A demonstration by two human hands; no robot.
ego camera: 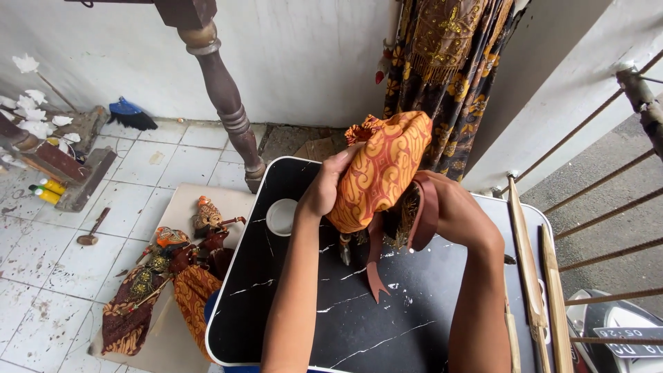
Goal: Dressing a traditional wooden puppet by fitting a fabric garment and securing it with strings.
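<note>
A black marble-patterned table with a white rim fills the near middle of the view, standing on a worn tiled floor. A turned wooden post rises just beyond its far left corner, and a dark batik cloth with gold flowers hangs against the far wall to the right. On the floor to the left, on a pale board, lie two finished rod puppets in dark and orange dress. Long pale wooden rods rest along the table's right edge.

Above the far part of the table both hands hold a puppet upright, its skirt of orange batik cloth turned up over the body. The left hand is closed on the left side of the cloth, fingers wrapped over its upper edge. The right hand cups the puppet from the right, grasping it where a brown strap loops round; the strap's pointed tail hangs down toward the tabletop. A small white round lid sits on the table just left of the left wrist.

The work looks to be the dressing of the puppet, at the stage of fitting cloth and strap about its body. Both hands would need to keep the cloth gathered evenly while the strap is drawn snug.
</note>
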